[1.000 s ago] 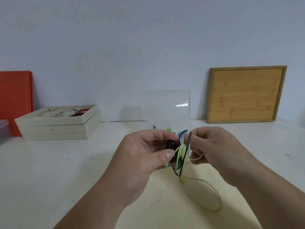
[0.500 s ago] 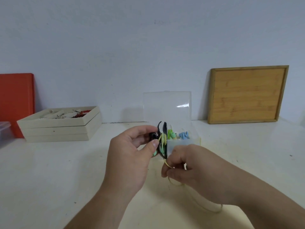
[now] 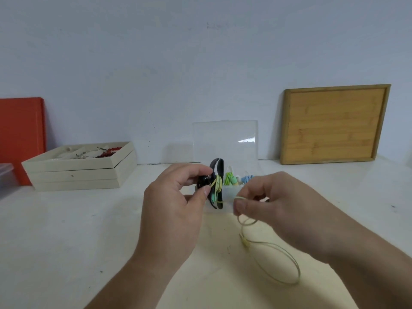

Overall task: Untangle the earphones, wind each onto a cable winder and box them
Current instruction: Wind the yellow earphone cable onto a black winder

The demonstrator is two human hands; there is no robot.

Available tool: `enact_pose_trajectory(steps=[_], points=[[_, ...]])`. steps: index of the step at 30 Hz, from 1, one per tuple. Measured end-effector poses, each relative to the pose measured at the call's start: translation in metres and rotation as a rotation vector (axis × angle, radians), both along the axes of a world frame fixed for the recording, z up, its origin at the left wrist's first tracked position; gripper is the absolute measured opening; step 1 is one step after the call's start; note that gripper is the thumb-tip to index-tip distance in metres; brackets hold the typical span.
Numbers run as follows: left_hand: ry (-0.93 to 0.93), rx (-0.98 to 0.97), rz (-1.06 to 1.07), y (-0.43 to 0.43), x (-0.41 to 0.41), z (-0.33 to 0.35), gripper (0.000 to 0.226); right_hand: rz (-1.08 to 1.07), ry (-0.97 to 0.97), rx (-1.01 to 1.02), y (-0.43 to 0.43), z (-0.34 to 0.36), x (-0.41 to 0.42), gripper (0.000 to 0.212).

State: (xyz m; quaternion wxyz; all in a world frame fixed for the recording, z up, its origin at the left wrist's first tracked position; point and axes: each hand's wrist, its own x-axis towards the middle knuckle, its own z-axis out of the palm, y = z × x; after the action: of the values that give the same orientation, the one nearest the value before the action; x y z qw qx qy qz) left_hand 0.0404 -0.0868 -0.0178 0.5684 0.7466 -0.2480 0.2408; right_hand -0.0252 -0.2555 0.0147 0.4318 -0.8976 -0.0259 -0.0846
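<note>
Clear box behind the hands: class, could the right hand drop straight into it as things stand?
Probably yes: the clear box has its lid up and lies just behind the right hand, though that hand is pinching the cord.

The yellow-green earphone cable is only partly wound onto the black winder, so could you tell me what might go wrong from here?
1. The loose cable lies in a loop on the table; it may knot as the right hand feeds it.
2. The left hand pinches the winder only at its edge, so the wound turns could slip off.
3. The open clear box sits close behind; a pull might knock it.
</note>
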Motion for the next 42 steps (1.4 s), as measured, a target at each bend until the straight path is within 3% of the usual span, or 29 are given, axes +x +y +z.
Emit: enact_pose_trajectory(steps=[7, 14, 20, 25, 32, 38, 42], points=[[0.083, 0.050, -0.096, 0.001, 0.001, 0.002, 0.039, 0.021, -0.006, 0.330, -0.001, -0.002, 0.004, 0.032], [0.216, 0.196, -0.173, -0.002, -0.003, 0.001, 0.037, -0.110, -0.170, 0.123, 0.000, -0.001, 0.005, 0.030], [0.376, 0.045, -0.388, -0.002, -0.006, 0.006, 0.036, -0.267, -0.259, 0.124, -0.011, -0.005, 0.013, 0.028], [0.477, -0.166, -0.538, -0.007, -0.008, 0.005, 0.027, -0.251, -0.191, 0.283, -0.013, -0.008, 0.013, 0.030], [0.508, -0.146, -0.561, -0.008, -0.013, 0.007, 0.030, -0.243, -0.280, 0.310, -0.011, -0.009, 0.015, 0.029], [0.492, -0.247, -0.597, -0.009, -0.011, 0.006, 0.027, -0.242, -0.098, 0.325, -0.011, -0.018, 0.021, 0.037], [0.459, -0.350, -0.503, -0.010, -0.009, 0.005, 0.026, -0.090, 0.125, 0.214, -0.003, -0.026, 0.021, 0.040]])
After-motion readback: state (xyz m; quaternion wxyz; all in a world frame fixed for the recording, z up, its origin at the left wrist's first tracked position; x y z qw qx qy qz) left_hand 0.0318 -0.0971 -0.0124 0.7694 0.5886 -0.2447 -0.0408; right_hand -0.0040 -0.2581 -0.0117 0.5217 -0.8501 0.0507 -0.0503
